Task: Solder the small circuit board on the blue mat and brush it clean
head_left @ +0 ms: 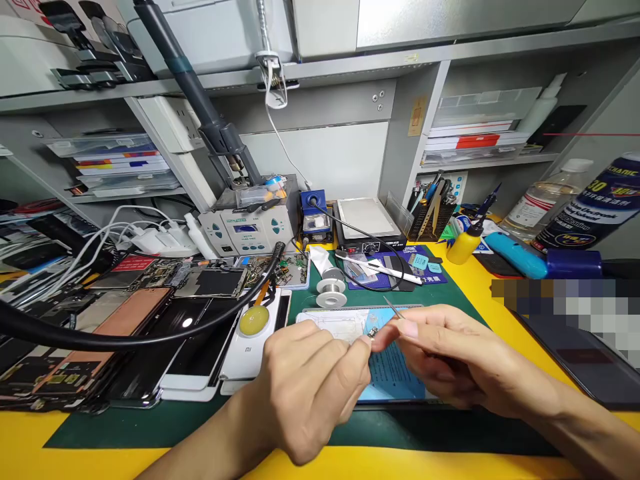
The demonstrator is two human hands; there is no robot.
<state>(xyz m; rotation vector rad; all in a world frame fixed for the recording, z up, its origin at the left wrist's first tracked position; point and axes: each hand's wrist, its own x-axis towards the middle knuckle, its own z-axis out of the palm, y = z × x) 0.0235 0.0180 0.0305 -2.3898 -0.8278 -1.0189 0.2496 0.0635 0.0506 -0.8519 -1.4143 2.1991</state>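
Over the middle of the bench, my left hand is closed, with thumb and forefinger pinching a tiny metallic electronic part. Its exact kind is too small to make out. My right hand is closed as well and grips a thin pointed metal tool, whose tip sticks up and away to the left. A right fingertip comes close to the small part; whether it touches cannot be made out. Below both hands lies a flat blue and white printed sheet on the green mat.
A solder wire spool stands behind the sheet. Left are a white phone, stacked phone parts and a black cable. A soldering station, a heating plate, a yellow bottle and a dark phone surround the mat.
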